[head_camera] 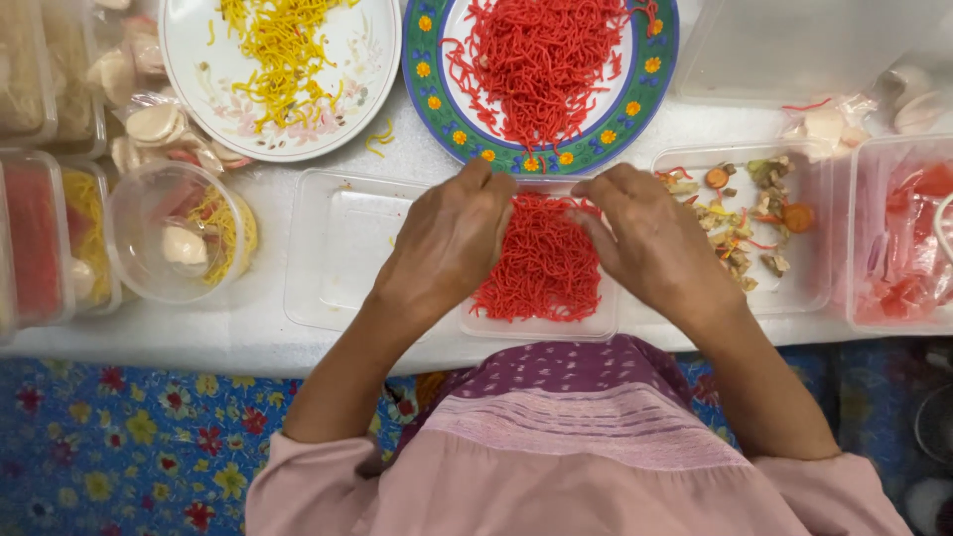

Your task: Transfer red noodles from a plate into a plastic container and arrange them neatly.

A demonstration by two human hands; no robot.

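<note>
Hands point(452, 243) point(650, 243) curl fingers point(596, 223) onto red noodles point(546, 268)

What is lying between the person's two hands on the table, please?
In the head view, a heap of red noodle strands in a clear plastic tray lies between the left hand and right hand.

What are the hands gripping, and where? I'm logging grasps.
Neither clearly grips anything. The left hand and right hand rest palms-down on the red noodles in the clear tray, fingertips at the pile's top edge.
</note>
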